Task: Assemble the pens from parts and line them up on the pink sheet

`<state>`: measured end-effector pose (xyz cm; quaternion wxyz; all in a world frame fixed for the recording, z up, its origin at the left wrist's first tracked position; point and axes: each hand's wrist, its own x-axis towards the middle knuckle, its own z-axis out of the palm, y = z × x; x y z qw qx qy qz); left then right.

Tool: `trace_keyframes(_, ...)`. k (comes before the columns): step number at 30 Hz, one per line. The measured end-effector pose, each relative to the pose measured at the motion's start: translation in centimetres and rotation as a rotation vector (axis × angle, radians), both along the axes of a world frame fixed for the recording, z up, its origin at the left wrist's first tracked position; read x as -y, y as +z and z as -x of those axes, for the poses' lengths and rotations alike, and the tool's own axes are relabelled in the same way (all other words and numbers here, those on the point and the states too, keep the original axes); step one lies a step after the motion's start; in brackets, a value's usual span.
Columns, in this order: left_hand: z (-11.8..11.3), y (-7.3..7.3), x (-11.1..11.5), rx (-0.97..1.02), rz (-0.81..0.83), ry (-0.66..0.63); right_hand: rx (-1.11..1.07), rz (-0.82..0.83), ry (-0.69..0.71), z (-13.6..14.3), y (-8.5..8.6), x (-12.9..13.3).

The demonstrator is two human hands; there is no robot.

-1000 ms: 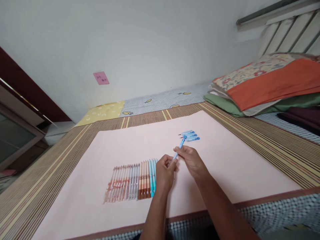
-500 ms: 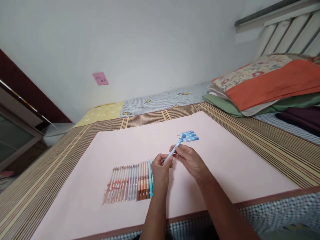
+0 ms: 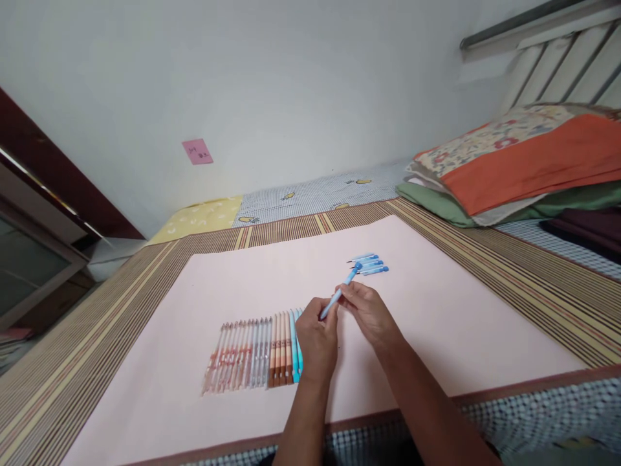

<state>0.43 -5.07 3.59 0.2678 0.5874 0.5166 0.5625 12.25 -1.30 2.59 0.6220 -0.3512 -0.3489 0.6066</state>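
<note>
A light-blue pen (image 3: 343, 285) with a darker blue end is held at a slant above the pink sheet (image 3: 160, 362). Closed round its lower end is my left hand (image 3: 317, 336). My right hand (image 3: 369, 312) pinches the same pen near its middle. Just left of my left hand lies a row of pens: clear ones with reddish marks (image 3: 230, 356), peach-and-brown ones (image 3: 280, 349) and turquoise ones (image 3: 294, 346), the last partly hidden by that hand. Beyond my right hand, several blue-and-white pens (image 3: 373, 263) lie side by side.
The sheet lies on a brown striped mat (image 3: 121, 310) over a bed. Folded bedding, with an orange-edged floral piece (image 3: 528, 168) on top, is stacked at the right. A white wall (image 3: 310, 90) with a pink note (image 3: 197, 151) stands behind.
My left hand has turned slightly around the pen's lower end, and the pen sits a little steeper. My right hand keeps its pinch. The view has shifted slightly.
</note>
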Motion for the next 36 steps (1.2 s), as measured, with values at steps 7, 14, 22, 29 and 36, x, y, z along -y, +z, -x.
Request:
trace_keyframes(7,0.1,-0.6,-1.5,0.824,0.161,-0.049,-0.111,0.056,0.082,0.7,-0.3,0.2)
trace_keyframes(14,1.2,-0.7,-2.1,1.145,0.230,-0.090,-0.196,-0.003,0.211,-0.2,0.2,0.4)
trace_keyframes(22,1.7,-0.5,-2.1,1.186,0.238,-0.125,-0.278,-0.027,0.322,-0.5,-0.2,0.4)
trace_keyframes(29,1.5,-0.1,-2.1,1.159,0.219,-0.158,-0.308,-0.050,0.326,0.0,-0.3,0.6)
trace_keyframes(36,1.7,0.1,-2.0,1.137,0.212,-0.162,-0.262,-0.056,0.324,-0.2,0.4,1.1)
